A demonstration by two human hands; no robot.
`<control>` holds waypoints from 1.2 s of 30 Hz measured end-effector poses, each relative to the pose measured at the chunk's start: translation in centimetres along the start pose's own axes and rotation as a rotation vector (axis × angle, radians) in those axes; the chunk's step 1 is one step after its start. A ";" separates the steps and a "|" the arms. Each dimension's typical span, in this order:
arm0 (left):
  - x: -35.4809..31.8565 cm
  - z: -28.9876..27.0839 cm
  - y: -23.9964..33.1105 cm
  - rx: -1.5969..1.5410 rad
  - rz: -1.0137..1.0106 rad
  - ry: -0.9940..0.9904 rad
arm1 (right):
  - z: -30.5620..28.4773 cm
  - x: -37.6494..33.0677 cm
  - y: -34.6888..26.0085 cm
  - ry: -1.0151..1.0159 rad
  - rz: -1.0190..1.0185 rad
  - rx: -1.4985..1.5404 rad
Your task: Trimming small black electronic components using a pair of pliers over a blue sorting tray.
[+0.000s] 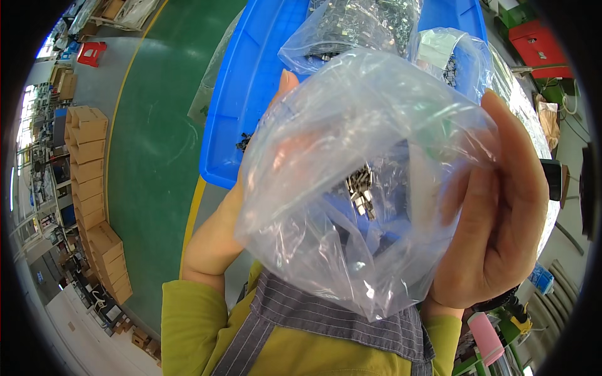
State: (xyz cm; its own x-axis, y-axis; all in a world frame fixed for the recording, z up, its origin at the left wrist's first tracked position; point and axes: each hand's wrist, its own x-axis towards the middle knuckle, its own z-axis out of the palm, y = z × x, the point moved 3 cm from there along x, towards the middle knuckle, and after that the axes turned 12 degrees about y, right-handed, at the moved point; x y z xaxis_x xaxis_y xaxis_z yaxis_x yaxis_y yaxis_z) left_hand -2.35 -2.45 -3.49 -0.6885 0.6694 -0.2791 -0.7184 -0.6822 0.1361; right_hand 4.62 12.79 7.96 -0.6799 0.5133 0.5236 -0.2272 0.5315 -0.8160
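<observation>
A large clear plastic bag (pixel 351 113) fills the middle of the view, its wide mouth facing me. Through it I see a small heap of shiny metal pieces (pixel 360 193). My right hand (pixel 495 213) grips the bag's right side, fingers curled into the plastic. On the other side, my left hand (pixel 285 88) holds the bag from behind; the thumb tip shows above the film, and the fingers are blurred through it. Beyond the bag lies a blue plastic tray (pixel 222 138), with a few dark small parts (pixel 244 142) near its left wall.
In the tray's far part lies another clear bag full of small metal parts (pixel 364 28). A smaller bag (pixel 454 56) with a pale label sits beside it. Cardboard boxes (pixel 88 163) line the green floor (pixel 150 125) on the left. A red box (pixel 539 47) stands far right.
</observation>
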 end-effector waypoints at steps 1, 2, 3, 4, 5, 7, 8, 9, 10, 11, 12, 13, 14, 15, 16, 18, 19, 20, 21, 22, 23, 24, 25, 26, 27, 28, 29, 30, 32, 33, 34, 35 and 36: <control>-0.1 0.0 0.2 0.033 0.030 -0.003 | 0.1 0.0 -0.1 -0.006 0.015 -0.012; -0.2 0.0 0.5 0.067 0.062 -0.005 | 0.1 0.0 -0.1 -0.007 0.016 -0.005; -0.5 0.0 0.7 0.101 0.096 -0.006 | 0.1 0.0 0.0 -0.024 0.014 0.037; -0.7 0.1 0.8 0.133 0.123 -0.010 | 0.1 0.0 0.0 -0.039 0.013 0.072; -0.5 1.1 0.7 0.132 0.110 -0.014 | 0.0 0.1 0.2 -0.030 0.015 0.061; -1.8 3.9 1.1 0.613 0.355 0.296 | 0.1 0.1 0.4 -0.021 0.020 0.021; -2.3 4.7 0.9 0.615 0.350 0.294 | 0.0 0.2 0.4 -0.016 0.022 0.017; -2.9 5.6 1.2 0.777 0.531 0.290 | -0.2 0.3 0.4 -0.015 0.036 -0.005; -3.7 6.5 1.4 0.940 0.720 0.287 | -0.2 0.4 0.5 -0.017 0.050 -0.021; -4.5 7.2 1.2 0.940 0.718 0.288 | -0.3 0.4 0.5 -0.017 0.051 -0.021; -5.3 8.2 0.9 1.269 0.782 0.286 | -0.3 0.5 0.4 -0.019 0.052 -0.016; -5.9 8.7 0.8 1.600 0.840 0.285 | -0.1 0.5 0.3 -0.026 0.050 -0.005; -5.9 8.7 0.8 1.599 0.844 0.290 | 0.0 0.6 0.2 -0.033 0.047 0.006; -5.9 8.6 0.9 1.701 0.851 0.333 | 0.2 0.6 0.1 -0.039 0.045 0.015; -5.8 8.8 1.0 1.806 0.857 0.375 | 0.2 0.7 0.0 -0.042 0.044 0.027; -5.7 8.8 1.4 1.881 0.877 0.409 | 0.0 0.4 0.6 0.002 0.005 0.008; -5.9 8.5 1.9 1.810 0.871 0.454 | -0.2 0.3 1.1 0.048 -0.031 -0.017; -6.0 8.2 2.3 1.731 0.861 0.490 | -1.1 0.6 1.8 0.052 -0.033 -0.026; -6.2 8.7 2.5 1.732 0.884 0.483 | -2.0 0.9 2.4 -0.079 -0.157 -0.099; -6.3 9.4 2.5 1.720 0.864 0.509 | -2.1 1.0 2.4 -0.213 -0.276 -0.158; -6.4 10.3 2.5 1.743 0.813 0.554 | -2.3 1.0 2.5 -0.211 -0.273 -0.155; -6.5 10.8 2.5 1.765 0.761 0.599 | -2.4 1.0 2.4 -0.221 -0.262 -0.147; -6.7 11.1 2.7 1.770 0.763 0.603 | -2.3 1.0 2.1 -0.231 -0.252 -0.134; -6.9 11.3 3.0 1.780 0.792 0.573 | -2.3 1.0 1.8 -0.242 -0.243 -0.122; -7.0 11.6 3.1 1.789 0.820 0.542 | -2.2 1.0 1.6 -0.253 -0.232 -0.109; -6.9 11.7 3.1 1.791 0.818 0.540 | -2.1 1.0 1.7 -0.262 -0.223 -0.104; -6.8 11.8 3.0 1.836 0.799 0.548 | -2.1 0.9 2.0 -0.261 -0.221 -0.105; -6.6 11.7 3.0 1.881 0.779 0.555 | -2.0 0.8 2.4 -0.257 -0.237 -0.094; -6.6 11.9 3.0 1.934 0.803 0.523 | -1.9 0.4 2.6 -0.253 -0.247 -0.078; -6.6 12.0 3.0 1.982 0.830 0.489 | -2.0 0.1 2.4 -0.196 -0.212 -0.068; -6.8 11.8 3.1 1.986 0.827 0.492 | -2.1 -0.4 2.1 -0.141 -0.176 -0.054; -7.0 11.6 3.2 1.974 0.838 0.512 | -2.2 -0.6 2.0 -0.085 -0.141 -0.041; -7.2 11.4 3.4 1.963 0.851 0.531 | -2.3 -0.6 2.0 -0.085 -0.137 -0.039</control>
State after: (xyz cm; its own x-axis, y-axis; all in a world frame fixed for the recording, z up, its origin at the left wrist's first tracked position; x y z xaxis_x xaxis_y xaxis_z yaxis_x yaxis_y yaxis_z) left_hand -0.95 -6.26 9.87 -0.9655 0.1075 0.2371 0.2519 0.6156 0.7467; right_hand 6.19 15.07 6.58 -0.7013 0.3761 0.6056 -0.2961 0.6190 -0.7274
